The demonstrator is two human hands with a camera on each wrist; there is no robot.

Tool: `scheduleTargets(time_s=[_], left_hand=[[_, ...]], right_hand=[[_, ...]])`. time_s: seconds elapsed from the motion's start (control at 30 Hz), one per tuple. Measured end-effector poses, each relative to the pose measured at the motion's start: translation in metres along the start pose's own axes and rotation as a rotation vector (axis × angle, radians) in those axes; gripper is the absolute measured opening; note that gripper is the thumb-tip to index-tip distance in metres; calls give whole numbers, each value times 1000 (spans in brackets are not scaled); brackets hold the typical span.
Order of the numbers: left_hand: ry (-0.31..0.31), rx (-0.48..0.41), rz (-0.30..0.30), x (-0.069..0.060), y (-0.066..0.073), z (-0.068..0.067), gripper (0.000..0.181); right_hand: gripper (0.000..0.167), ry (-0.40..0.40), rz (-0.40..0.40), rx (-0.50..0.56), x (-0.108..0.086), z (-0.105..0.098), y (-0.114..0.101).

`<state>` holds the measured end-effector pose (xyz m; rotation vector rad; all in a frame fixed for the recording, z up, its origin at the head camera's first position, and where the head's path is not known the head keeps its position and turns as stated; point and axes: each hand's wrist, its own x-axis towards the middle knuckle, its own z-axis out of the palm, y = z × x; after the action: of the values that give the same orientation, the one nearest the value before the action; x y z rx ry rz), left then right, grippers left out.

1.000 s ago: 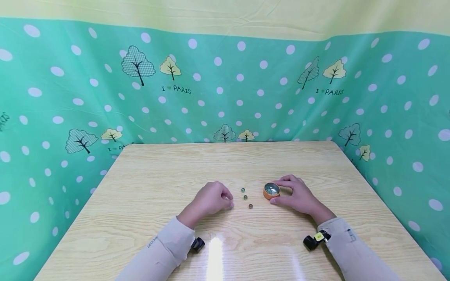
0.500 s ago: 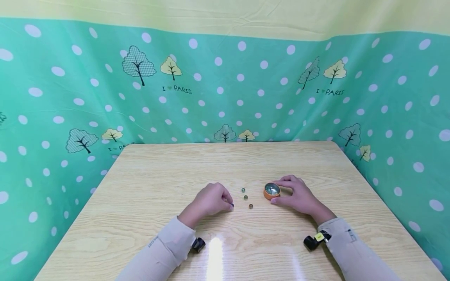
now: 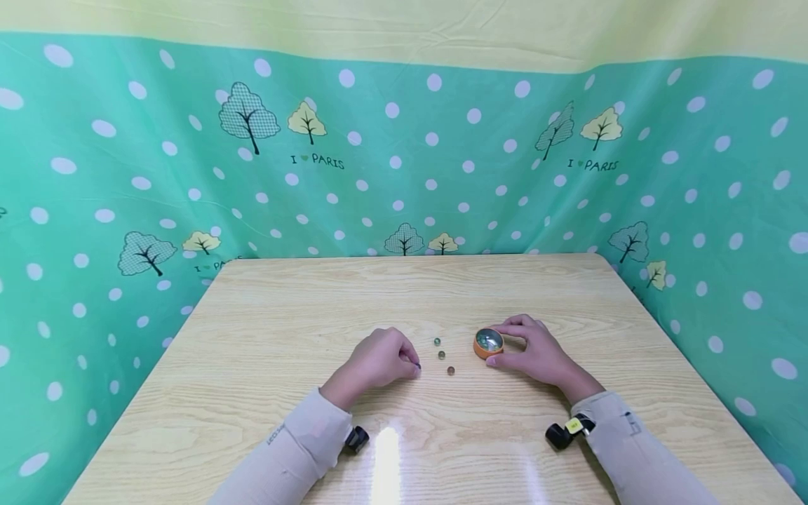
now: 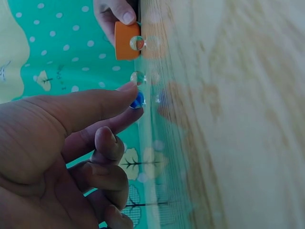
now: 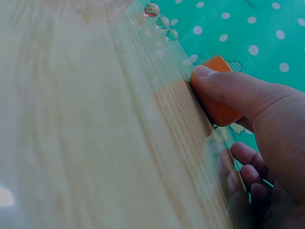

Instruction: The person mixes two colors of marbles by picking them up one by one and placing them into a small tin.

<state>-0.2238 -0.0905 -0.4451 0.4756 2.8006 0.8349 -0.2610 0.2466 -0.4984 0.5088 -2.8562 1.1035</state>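
Our left hand (image 3: 381, 358) pinches a blue marble (image 4: 137, 101); our right hand (image 3: 535, 356) grips an orange round container (image 3: 487, 351); three glassy marbles (image 3: 441, 355) lie between on the tabletop (image 3: 303, 301).

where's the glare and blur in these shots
Head view: a white glare streak on the table near the bottom edge, a fainter one to its right; left wrist view: dim, table grain soft, blue marble and orange container mirrored in the glossy surface; right wrist view: also dim and soft on the grain, bright spot at the lower left.
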Motion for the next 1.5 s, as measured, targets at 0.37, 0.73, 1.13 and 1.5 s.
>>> scheduleTargets(time_s=[0.37, 0.73, 1.13, 1.5], left_hand=[[39, -11, -2, 2, 4, -3, 6], [54, -25, 9, 7, 12, -6, 6], [80, -40, 45, 16, 25, -8, 6], [94, -44, 52, 27, 38, -6, 8]], right_hand=[[67, -7, -2, -3, 0, 0, 0], [67, -5, -6, -10, -1, 0, -1], [67, -2, -9, 13, -1, -1, -2], [68, -2, -13, 7, -1, 0, -1]])
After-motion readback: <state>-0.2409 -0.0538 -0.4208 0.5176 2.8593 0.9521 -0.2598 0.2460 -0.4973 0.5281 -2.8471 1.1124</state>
